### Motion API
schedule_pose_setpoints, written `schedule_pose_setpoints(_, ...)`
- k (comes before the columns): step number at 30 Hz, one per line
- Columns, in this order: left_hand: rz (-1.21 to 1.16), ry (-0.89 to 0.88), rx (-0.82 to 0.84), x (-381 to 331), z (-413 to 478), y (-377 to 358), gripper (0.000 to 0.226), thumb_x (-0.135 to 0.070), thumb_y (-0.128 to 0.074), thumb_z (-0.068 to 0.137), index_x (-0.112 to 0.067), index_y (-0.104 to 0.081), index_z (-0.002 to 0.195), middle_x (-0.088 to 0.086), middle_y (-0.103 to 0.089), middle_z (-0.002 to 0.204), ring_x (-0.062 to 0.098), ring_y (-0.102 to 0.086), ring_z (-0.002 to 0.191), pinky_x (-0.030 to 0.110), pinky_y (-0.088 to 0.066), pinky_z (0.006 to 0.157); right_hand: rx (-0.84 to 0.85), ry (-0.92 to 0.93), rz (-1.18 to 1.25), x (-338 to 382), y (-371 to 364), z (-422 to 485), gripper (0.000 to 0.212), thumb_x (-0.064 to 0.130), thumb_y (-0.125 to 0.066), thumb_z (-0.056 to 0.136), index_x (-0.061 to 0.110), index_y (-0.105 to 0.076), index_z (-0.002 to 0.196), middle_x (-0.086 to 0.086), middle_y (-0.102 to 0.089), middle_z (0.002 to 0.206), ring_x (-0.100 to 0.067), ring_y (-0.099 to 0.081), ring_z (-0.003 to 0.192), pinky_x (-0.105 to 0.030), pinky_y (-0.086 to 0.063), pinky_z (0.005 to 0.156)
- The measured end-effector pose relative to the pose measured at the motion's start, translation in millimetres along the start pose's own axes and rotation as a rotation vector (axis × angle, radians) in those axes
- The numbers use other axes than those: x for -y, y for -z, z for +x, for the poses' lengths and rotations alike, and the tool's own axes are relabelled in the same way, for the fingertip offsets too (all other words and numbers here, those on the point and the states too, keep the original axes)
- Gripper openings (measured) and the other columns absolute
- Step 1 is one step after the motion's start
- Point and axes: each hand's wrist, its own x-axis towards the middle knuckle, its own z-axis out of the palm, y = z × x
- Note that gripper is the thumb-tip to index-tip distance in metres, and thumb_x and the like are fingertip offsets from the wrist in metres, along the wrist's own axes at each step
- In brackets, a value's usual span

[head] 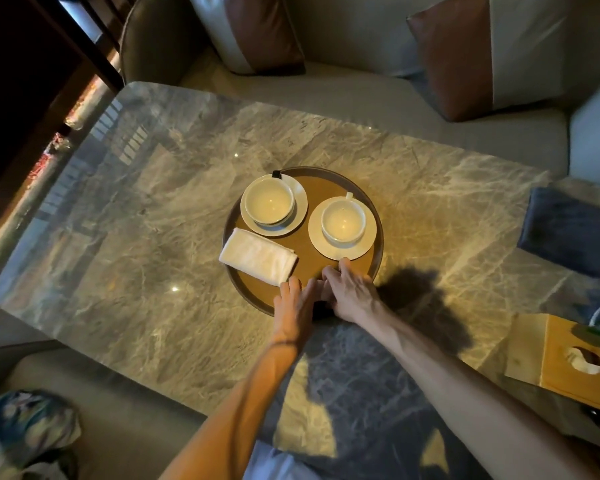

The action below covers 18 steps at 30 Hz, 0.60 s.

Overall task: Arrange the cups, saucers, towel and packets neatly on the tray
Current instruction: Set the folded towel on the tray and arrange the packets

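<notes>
With both cups (343, 221) on saucers (274, 206) and towel (258, 259) lying at tray's (374, 258) left rim, working now at its near edge: left hand (296, 303) flat, right hand (352, 294) cupping something hidden (packets, probably; grip unclear). Next, probably squaring them up.

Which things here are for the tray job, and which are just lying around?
For the job: tray, left cup and saucer, right cup and saucer, white towel, both hands at the tray's near edge.

Just lying around: blue cloth, wooden tissue box, cushions.
</notes>
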Motion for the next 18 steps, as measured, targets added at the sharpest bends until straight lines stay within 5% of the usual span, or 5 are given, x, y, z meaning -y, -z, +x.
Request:
schedule_pose_setpoints(5, -0.005, -0.043, 0.000, 2, -2, -1, 0.042, -0.005, -0.044, 0.093, -0.018, -0.038, 0.132, 0.010, -0.044, 0.116, 0.029, -0.047, 0.102, 0.039, -0.049, 0.080, -0.099, 0.125, -0.023, 1, -7, -1, 0.043, 0.011, -0.064, 0.087, 0.015, -0.041, 0.124, -0.010, -0.042, 0.126, -0.031, -0.060, 0.103, -0.036, -0.053, 0.081)
schedule_pose_setpoints(8, -0.129, -0.056, -0.018, 6, -1, 5, 0.040, -0.004, -0.050, 0.090, -0.015, -0.044, 0.128, 0.009, -0.049, 0.111, 0.028, -0.050, 0.099, 0.040, -0.048, 0.079, -0.079, 0.182, -0.054, 2, -13, -1, 0.051, 0.015, -0.056, 0.093, 0.013, -0.036, 0.140, -0.011, -0.040, 0.140, -0.030, -0.057, 0.114, -0.038, -0.046, 0.096)
schedule_pose_setpoints(11, -0.515, -0.047, -0.062, 13, -8, 16, 0.026, 0.002, -0.053, 0.084, -0.009, -0.053, 0.107, 0.006, -0.059, 0.098, 0.025, -0.055, 0.086, 0.040, -0.050, 0.076, -0.070, 0.181, -0.059, 4, -14, -1, 0.047, 0.020, -0.049, 0.097, 0.014, -0.034, 0.142, -0.013, -0.039, 0.141, -0.033, -0.058, 0.113, -0.041, -0.046, 0.096)
schedule_pose_setpoints(14, -0.962, 0.290, -0.047, 17, -17, 34, 0.035, 0.007, -0.054, 0.086, -0.014, -0.054, 0.114, 0.002, -0.062, 0.101, 0.017, -0.060, 0.092, 0.027, -0.052, 0.077, -0.156, 0.198, -0.110, 9, -13, -4, 0.028, 0.022, -0.050, 0.097, 0.016, -0.044, 0.123, -0.011, -0.048, 0.120, -0.027, -0.063, 0.091, -0.037, -0.052, 0.077)
schedule_pose_setpoints(18, -1.569, 0.554, 0.037, 21, -35, 55, 0.039, 0.016, -0.056, 0.086, -0.007, -0.054, 0.119, 0.015, -0.064, 0.101, 0.017, -0.065, 0.082, 0.020, -0.056, 0.055, -0.151, 0.115, 0.142, 7, -9, 0, 0.024, 0.025, -0.058, 0.092, 0.013, -0.056, 0.113, -0.012, -0.059, 0.111, -0.031, -0.060, 0.097, -0.039, -0.045, 0.079)
